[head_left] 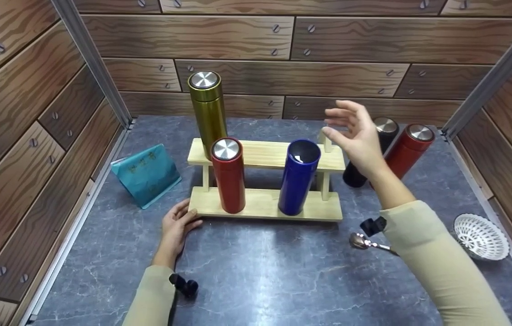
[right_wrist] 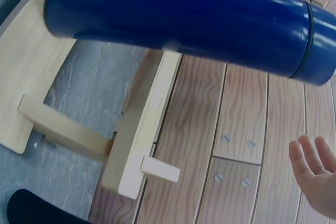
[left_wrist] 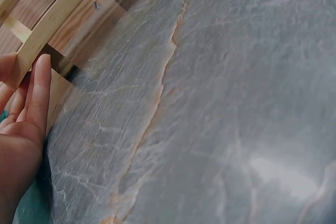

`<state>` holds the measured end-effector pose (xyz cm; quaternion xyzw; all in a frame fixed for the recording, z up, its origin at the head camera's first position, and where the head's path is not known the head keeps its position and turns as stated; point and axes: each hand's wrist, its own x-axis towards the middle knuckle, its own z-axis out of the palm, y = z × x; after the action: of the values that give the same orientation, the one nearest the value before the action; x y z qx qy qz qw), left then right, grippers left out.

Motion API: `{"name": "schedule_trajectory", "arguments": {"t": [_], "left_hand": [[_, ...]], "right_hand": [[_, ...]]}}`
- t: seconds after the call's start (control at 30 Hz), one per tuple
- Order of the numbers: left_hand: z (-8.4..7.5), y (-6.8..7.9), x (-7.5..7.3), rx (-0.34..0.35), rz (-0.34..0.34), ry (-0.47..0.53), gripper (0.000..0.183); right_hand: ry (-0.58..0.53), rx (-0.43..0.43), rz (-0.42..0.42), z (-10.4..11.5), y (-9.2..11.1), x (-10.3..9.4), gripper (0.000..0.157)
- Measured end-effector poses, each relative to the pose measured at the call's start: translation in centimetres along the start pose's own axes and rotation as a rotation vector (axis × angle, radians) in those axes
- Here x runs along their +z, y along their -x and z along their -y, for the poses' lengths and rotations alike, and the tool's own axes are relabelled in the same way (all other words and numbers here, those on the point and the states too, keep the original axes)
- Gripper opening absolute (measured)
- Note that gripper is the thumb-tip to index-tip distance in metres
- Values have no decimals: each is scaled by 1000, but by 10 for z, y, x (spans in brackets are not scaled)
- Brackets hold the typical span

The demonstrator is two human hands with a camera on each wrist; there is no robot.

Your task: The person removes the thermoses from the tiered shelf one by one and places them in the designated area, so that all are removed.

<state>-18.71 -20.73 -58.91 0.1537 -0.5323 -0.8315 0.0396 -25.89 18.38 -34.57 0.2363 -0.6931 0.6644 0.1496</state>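
A two-tier wooden rack [head_left: 265,204] stands on the table. My left hand [head_left: 175,228] pinches the front left corner of its lower board, thumb on top and fingers beneath; the left wrist view shows the fingers [left_wrist: 41,90] under the board. My right hand [head_left: 359,138] is raised, empty, over the right end of the upper board, fingers relaxed and apart. On the lower board stand a red thermos [head_left: 230,181] and a blue thermos [head_left: 299,181], both upright. A gold thermos [head_left: 210,115] stands upright at the upper board's left end.
Behind my right forearm stand a black thermos [head_left: 354,174] and another red thermos [head_left: 407,151]. A teal pouch [head_left: 147,174] is left of the rack. At the right lie a metal spoon [head_left: 359,241] and a white openwork basket [head_left: 482,235]. Wood-patterned walls [head_left: 237,38] enclose the table.
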Motion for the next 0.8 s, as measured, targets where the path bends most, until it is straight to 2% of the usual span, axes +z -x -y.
{"name": "schedule_trajectory", "arguments": {"t": [0.33,0.8], "left_hand": [[-1,0,0,-1,11,6,47],[-1,2,-1,-1,8,5,48]], "right_hand": [[49,-29,71,6,-8,23,53],[52,46,120,18,-31,62,54]]}}
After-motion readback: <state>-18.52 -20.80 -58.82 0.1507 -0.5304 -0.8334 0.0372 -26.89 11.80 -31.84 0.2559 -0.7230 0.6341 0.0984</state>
